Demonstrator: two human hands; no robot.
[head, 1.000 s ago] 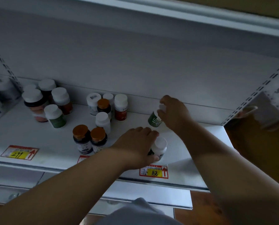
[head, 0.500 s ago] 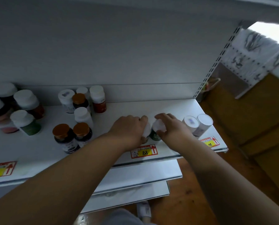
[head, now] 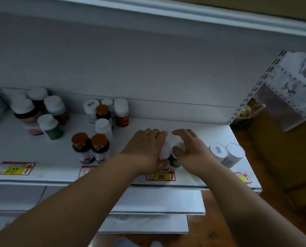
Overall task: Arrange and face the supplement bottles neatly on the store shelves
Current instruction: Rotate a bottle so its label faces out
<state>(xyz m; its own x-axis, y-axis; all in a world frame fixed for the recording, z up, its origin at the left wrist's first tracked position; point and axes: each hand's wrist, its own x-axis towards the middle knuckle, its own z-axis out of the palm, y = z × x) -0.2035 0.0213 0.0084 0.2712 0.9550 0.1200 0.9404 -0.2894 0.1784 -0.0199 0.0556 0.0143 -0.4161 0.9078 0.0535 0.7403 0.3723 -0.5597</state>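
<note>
Two small green bottles with white caps stand side by side near the front edge of the white shelf (head: 193, 125), above the 168 price tag (head: 160, 175). My left hand (head: 147, 148) curls round the left bottle (head: 165, 150). My right hand (head: 189, 150) curls round the right green bottle (head: 174, 160), thumb in front of it. Most of both bottles is hidden by my fingers.
Two gold-capped dark bottles (head: 90, 148) stand left of my hands, with a cluster of white-capped bottles (head: 104, 114) behind them and more at the far left (head: 41, 113). Two white tubs (head: 227, 153) sit at the shelf's right end. Lower shelves (head: 157, 202) jut out below.
My right hand brought its green bottle from the back of the shelf forward beside the bottle in my left hand. Since half a second ago both hands have stayed on the pair.
</note>
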